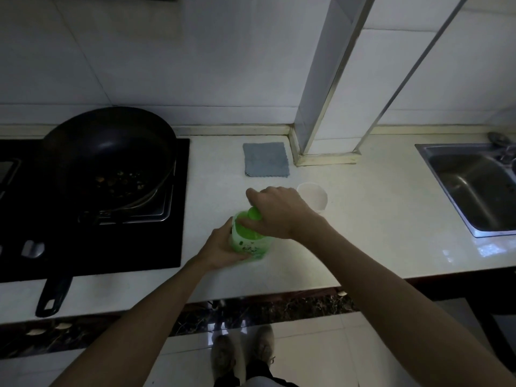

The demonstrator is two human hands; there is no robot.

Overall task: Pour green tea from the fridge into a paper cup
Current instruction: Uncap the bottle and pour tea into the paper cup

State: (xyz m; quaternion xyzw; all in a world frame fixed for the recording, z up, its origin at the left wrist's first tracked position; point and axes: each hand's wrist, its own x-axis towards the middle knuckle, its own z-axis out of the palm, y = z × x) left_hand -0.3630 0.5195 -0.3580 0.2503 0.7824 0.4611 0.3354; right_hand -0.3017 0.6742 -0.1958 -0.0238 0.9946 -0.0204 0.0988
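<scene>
A green tea bottle (248,241) with a green and white label stands upright on the white counter (363,219). My left hand (220,247) wraps around its body from the left. My right hand (279,210) is closed over the bottle's green cap (254,213) from above. An empty white paper cup (312,196) stands upright on the counter just behind and to the right of my right hand, apart from the bottle.
A black frying pan (109,163) with food bits sits on the black stove (167,247) at the left, its handle pointing toward me. A folded grey cloth (265,160) lies behind the cup. A steel sink (474,188) is at the right. A white pillar (324,107) rises at the back.
</scene>
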